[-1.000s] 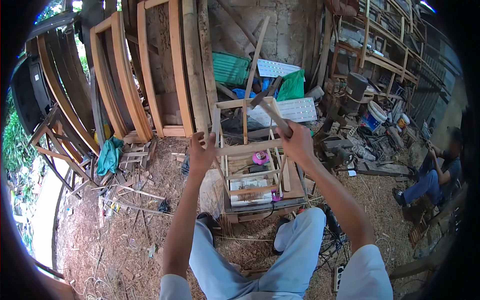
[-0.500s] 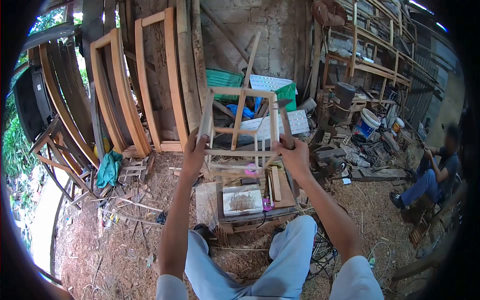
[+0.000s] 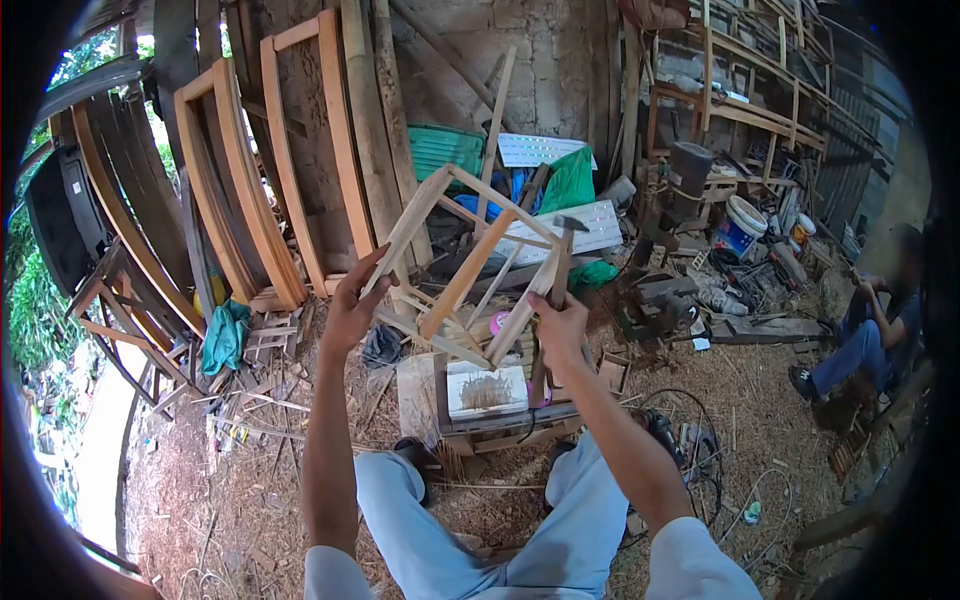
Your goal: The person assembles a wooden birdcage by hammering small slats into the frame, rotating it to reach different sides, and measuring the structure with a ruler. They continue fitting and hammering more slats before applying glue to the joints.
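A small wooden frame of thin bars is held up in the air, tilted, above a low work box. My left hand is at its left bar, fingers apart, with the thumb near the wood. My right hand is closed around the handle of a hammer and is against the frame's lower right bar. The hammer's head points up. Beneath the frame, a white stained block and a pink roll lie on the box.
Tall wooden frames lean on the wall at the left. A green crate and white perforated panels lie behind. Paint buckets stand at the right, near a seated person. Wood shavings cover the ground.
The small frame has turned and tilted, its right side now lower. My left hand has moved left and its fingers have spread. My right hand has come lower, still with the hammer.
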Tool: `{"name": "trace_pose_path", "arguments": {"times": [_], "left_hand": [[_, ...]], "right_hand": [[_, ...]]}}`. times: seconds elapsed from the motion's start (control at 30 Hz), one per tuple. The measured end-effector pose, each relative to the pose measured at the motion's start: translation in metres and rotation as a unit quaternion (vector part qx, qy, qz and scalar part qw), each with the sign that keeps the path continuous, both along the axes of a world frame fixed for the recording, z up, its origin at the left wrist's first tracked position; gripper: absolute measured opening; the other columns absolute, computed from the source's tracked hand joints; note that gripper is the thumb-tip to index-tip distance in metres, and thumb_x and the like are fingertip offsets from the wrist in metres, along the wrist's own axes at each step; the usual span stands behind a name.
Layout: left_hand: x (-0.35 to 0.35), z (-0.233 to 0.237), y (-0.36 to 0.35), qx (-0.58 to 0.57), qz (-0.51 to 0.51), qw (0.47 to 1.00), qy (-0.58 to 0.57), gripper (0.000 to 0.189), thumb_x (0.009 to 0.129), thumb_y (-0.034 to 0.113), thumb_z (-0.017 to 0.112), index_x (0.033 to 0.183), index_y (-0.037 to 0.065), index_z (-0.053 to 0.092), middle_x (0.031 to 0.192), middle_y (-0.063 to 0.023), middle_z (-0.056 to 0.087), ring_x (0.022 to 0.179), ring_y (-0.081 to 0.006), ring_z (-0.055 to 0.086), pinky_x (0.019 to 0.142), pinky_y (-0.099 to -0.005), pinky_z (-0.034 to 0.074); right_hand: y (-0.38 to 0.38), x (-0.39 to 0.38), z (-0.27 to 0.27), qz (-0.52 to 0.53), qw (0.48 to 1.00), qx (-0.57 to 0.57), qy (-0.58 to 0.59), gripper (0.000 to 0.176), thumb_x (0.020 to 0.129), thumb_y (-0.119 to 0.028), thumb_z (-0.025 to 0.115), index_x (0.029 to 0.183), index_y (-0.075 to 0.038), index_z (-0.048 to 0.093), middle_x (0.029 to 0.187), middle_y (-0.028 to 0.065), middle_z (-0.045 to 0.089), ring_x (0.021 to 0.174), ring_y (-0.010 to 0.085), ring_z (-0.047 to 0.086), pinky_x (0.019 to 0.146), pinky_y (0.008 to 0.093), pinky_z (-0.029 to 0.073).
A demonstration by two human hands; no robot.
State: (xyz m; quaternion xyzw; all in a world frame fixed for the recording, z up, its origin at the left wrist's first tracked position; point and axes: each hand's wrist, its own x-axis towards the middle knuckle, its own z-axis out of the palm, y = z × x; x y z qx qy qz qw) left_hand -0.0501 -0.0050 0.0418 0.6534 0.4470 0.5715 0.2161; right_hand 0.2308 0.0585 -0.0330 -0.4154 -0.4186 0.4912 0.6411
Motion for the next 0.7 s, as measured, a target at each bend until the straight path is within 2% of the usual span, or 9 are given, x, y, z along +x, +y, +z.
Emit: {"name": "trace_pose_path", "arguments": {"times": [0.13,0.2,0.27,0.4,0.43,0.47,0.57,0.63,0.7], "left_hand": [[0.000,-0.004,0.018,0.028,0.034,0.994,0.102,0.044,0.091,0.014,0.062,0.134,0.012,0.053,0.097,-0.0055,0.065,0.094,-0.0164,0.048,0.092,-0.0326,0.034],[0.001,-0.007,0.021,0.104,0.108,0.946,0.286,0.044,0.088,0.013,0.064,0.131,0.015,0.057,0.095,-0.0063,0.064,0.091,-0.0211,0.049,0.091,-0.0351,0.032],[0.014,-0.006,0.018,0.053,0.073,0.957,0.275,0.047,0.084,0.007,0.064,0.129,0.016,0.058,0.095,-0.0075,0.063,0.091,-0.0247,0.050,0.094,-0.0378,0.030],[0.022,-0.028,0.018,0.028,0.060,0.917,0.392,0.063,0.072,-0.008,0.054,0.130,0.016,0.057,0.106,-0.0067,0.065,0.095,-0.0261,0.051,0.095,-0.0441,0.029],[0.023,-0.039,0.020,0.040,0.060,0.912,0.405,0.066,0.070,-0.010,0.052,0.131,0.017,0.056,0.109,-0.0062,0.065,0.096,-0.0263,0.051,0.095,-0.0448,0.029],[0.023,-0.049,0.021,0.051,0.060,0.906,0.416,0.069,0.068,-0.011,0.050,0.131,0.017,0.056,0.113,-0.0056,0.065,0.097,-0.0266,0.051,0.094,-0.0455,0.030],[0.024,-0.069,0.021,0.037,0.063,0.896,0.439,0.066,0.069,-0.009,0.053,0.131,0.015,0.056,0.116,-0.0066,0.064,0.100,-0.0279,0.049,0.093,-0.0452,0.031],[0.028,-0.081,0.017,0.037,0.074,0.886,0.456,0.064,0.070,-0.007,0.054,0.130,0.015,0.056,0.117,-0.0070,0.064,0.101,-0.0284,0.049,0.093,-0.0450,0.032],[0.034,-0.091,0.013,0.028,0.080,0.880,0.468,0.062,0.070,-0.005,0.057,0.129,0.014,0.056,0.114,-0.0072,0.064,0.102,-0.0283,0.048,0.091,-0.0447,0.033]], "right_hand": [[0.006,-0.033,-0.054,-0.002,0.981,-0.026,0.195,0.017,0.081,-0.010,0.073,0.080,-0.006,0.056,0.058,-0.0032,0.047,0.041,0.0072,0.039,0.037,0.0257,0.031],[0.003,-0.044,-0.085,-0.002,0.978,-0.064,0.201,0.017,0.081,-0.010,0.073,0.080,-0.007,0.056,0.057,-0.0030,0.046,0.041,0.0073,0.039,0.037,0.0256,0.032],[-0.005,-0.052,-0.122,0.024,0.986,-0.120,0.115,0.018,0.080,-0.012,0.075,0.081,-0.006,0.058,0.063,-0.0021,0.051,0.045,0.0078,0.041,0.040,0.0265,0.032],[-0.018,-0.079,-0.175,-0.022,0.982,-0.145,0.118,0.020,0.080,-0.014,0.076,0.077,-0.004,0.060,0.064,-0.0016,0.053,0.051,0.0095,0.040,0.045,0.0307,0.033],[-0.015,-0.080,-0.195,-0.037,0.990,-0.138,0.006,0.020,0.082,-0.018,0.075,0.080,-0.001,0.063,0.066,0.0009,0.058,0.053,0.0110,0.047,0.048,0.0308,0.038],[-0.012,-0.078,-0.216,-0.037,0.989,-0.143,0.003,0.020,0.082,-0.018,0.075,0.080,-0.001,0.063,0.066,0.0009,0.058,0.053,0.0110,0.047,0.048,0.0308,0.038],[-0.023,-0.066,-0.216,-0.013,0.987,-0.155,0.033,0.022,0.084,-0.019,0.073,0.082,0.001,0.064,0.071,0.0051,0.064,0.060,0.0152,0.057,0.056,0.0350,0.044],[-0.036,-0.048,-0.199,-0.113,0.971,-0.164,-0.133,0.024,0.088,-0.020,0.066,0.086,0.003,0.063,0.072,0.0091,0.065,0.066,0.0213,0.062,0.062,0.0392,0.047],[-0.051,-0.033,-0.177,-0.141,0.958,-0.135,-0.210,0.024,0.090,-0.020,0.063,0.088,0.003,0.062,0.071,0.0098,0.064,0.065,0.0244,0.062,0.062,0.0403,0.047]]}}
